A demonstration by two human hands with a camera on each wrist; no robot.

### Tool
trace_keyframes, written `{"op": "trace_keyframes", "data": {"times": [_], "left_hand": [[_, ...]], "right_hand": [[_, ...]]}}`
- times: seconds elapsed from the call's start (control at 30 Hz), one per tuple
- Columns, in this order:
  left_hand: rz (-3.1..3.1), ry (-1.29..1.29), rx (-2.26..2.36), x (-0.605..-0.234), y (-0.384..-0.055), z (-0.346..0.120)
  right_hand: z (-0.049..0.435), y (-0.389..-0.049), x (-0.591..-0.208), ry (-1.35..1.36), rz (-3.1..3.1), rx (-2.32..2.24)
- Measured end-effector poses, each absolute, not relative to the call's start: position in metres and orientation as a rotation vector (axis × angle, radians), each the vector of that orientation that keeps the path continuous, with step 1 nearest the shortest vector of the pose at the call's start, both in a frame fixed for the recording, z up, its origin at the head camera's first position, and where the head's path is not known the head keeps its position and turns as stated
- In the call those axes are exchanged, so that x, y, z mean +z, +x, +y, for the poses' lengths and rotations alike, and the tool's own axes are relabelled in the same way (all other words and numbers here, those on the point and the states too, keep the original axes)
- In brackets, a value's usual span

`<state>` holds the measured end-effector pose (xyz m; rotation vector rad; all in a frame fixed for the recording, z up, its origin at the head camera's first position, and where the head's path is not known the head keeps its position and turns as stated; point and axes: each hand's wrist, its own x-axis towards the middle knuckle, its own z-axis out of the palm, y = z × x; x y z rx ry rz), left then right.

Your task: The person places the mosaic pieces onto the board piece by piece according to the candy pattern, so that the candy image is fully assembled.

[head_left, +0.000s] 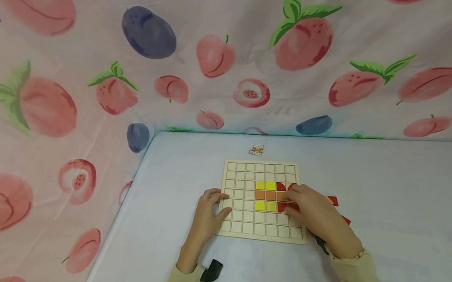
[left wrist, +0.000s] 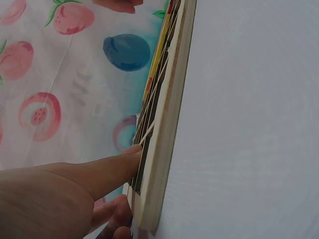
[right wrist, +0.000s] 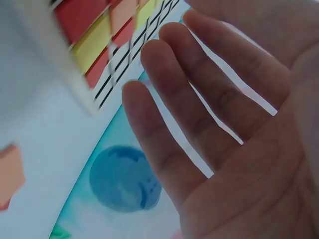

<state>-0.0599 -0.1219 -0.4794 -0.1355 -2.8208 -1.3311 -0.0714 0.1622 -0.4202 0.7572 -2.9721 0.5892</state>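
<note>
A wooden grid board [head_left: 239,227] lies on the table, with yellow tiles [head_left: 259,206], orange tiles [head_left: 270,195] and red tiles [head_left: 280,186] set in its middle rows. At its left edge rests my left hand [head_left: 206,214], fingertips and thumb touching the frame. The left wrist view shows a finger [left wrist: 112,167] of that hand pressing on the rim. My right hand [head_left: 319,213] reaches over the board's right side, its fingertips at the red and orange tiles. In the right wrist view its fingers [right wrist: 174,84] are nearly straight and spread; no held tile shows. Some tiles are hidden beneath it.
Loose red tiles [head_left: 333,201] lie right of the board, partly behind the right hand. A small pattern card [head_left: 256,149] is beyond the board's far edge. Fruit-printed cloth [head_left: 216,57] stands behind and to the left of the white table [head_left: 157,223].
</note>
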Motion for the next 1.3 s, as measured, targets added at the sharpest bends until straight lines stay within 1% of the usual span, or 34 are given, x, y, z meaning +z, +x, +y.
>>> {"op": "trace_keyframes", "data": {"times": [0.3,0.7,1.3], "left_hand": [[-2.815,-0.14,-1.332,-0.48,-0.06,-0.122],[-2.817,-0.146,-1.328,-0.481,-0.061,-0.121],[-2.819,-0.143,-1.34,-0.48,-0.06,-0.122]], "right_hand": [[0.188,-0.074,-0.42,0.679,-3.026,0.586],[0.212,-0.078,-0.43,0.547,-3.079,0.605],[0.24,-0.081,-0.441,0.473,-3.085,0.64]]}}
